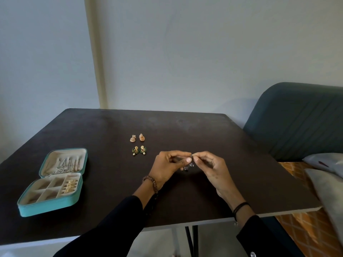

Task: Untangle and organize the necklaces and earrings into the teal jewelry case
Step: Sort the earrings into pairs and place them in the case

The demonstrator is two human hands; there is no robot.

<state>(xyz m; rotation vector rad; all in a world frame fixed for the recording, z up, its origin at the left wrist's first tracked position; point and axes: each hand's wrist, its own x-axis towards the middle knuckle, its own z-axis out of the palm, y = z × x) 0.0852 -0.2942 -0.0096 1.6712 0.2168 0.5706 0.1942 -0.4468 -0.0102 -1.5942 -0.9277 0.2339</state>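
The teal jewelry case [24,207] lies open at the table's left. Silver chains [64,166] hang in its lid and gold earrings [69,185] fill its right slots. On the dark table [92,138] a pair of gold dome earrings [137,138] sits above a pair of green and gold earrings [139,150]. My left hand [167,168] and my right hand [211,168] meet at the table's middle, both pinching a small dark silver earring [191,157]. A second silver piece [189,166] shows just below my fingertips; whether it rests on the table is unclear.
A teal upholstered chair [297,119] stands at the table's right. Grey cushions [326,175] lie at the far right edge. The wall is close behind the table. The case's left compartments hold nothing visible.
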